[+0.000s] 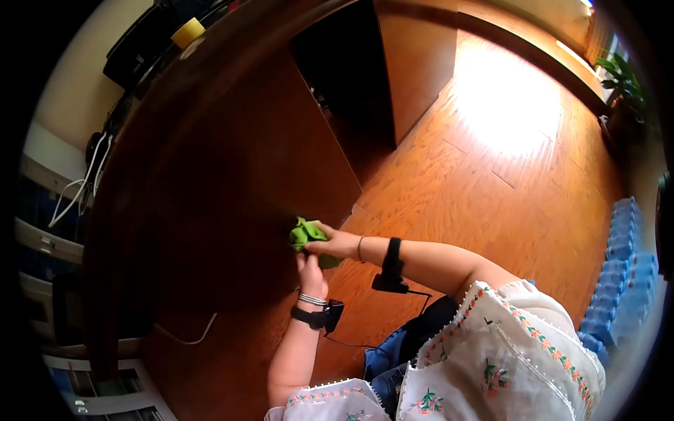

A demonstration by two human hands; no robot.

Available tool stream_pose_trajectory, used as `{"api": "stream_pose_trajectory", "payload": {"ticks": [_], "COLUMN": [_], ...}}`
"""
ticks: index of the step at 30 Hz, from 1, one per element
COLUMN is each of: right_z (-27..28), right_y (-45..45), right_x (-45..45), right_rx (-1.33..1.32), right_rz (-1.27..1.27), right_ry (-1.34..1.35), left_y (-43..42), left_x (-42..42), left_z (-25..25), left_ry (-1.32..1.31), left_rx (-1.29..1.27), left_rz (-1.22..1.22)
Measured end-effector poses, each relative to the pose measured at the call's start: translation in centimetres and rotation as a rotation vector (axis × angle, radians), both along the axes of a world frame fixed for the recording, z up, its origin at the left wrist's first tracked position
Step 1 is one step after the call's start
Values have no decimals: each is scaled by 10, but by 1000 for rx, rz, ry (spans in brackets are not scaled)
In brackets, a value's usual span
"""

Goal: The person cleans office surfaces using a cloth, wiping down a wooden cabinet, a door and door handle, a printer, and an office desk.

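Note:
A crumpled bright green cloth is bunched up between my two hands, in front of the dark wooden side panel of a desk. My right hand comes in from the right and is closed on the cloth, with its thumb lying across the folds. From below, my left hand grips the lower side of the same cloth; its fingertips are partly hidden by it. A loose green part of the cloth hangs under my right hand. Black straps with small devices and cables are on both wrists.
Wooden flooring stretches to the right, with bright glare on it. Shrink-wrapped blue bottles stand along the right wall, below a potted plant. White cables hang at the left. A yellow roll sits on the desk top.

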State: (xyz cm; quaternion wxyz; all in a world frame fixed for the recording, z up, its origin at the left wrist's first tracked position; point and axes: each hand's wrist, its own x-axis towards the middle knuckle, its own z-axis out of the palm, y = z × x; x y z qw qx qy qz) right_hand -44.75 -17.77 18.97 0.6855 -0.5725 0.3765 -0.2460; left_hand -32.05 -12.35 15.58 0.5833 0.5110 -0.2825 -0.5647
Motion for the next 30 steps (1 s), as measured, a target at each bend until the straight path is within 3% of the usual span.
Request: {"api": "stream_pose_trajectory", "payload": {"ticks": [3,6,7,8,10,14,16,18,22,24,28,30], "right_z": [11,15,21,25,31,44,53,53,50,50,54,69], "right_y": [-32,-64,-70,-83,-100,-124,-132,-146,-171,-178,-194,-211], "right_x": [-41,-62,-67,-74,-82,-112,-134,-154,-191,-213,-255,-268], "right_rx": [226,207,205,212,252,78,-47,-111,-237,-274,-293,-388], "right_rz": [0,66,23,-16,-92,-354,-525,-726,-1102,-1159,-1043,-1135], "right_ry": [-198,-335,-434,-525,-837,-951,-963,-1063,-1156,-966,-786,-797], "left_y": [-14,-29,-36,-43,-48,-23,-20,-54,-104,-109,-101,-102], "left_x": [-41,-56,-60,-62,-80,-97,-115,-133,-155,-146,-154,-156], "left_z": [25,57,73,94,140,261,306,333,347,343,347,341], "left_ry": [-150,-408,-580,-567,-743,-1847,-2240,-2267,-2575,-2750,-2739,-2725], "left_rx": [-93,-129,-241,-156,-372,-1057,-1248,-1290,-825,-742,-634,-637], "left_rz": [-148,-263,-276,-330,-312,-284,-54,197,416,511,380,335]}}
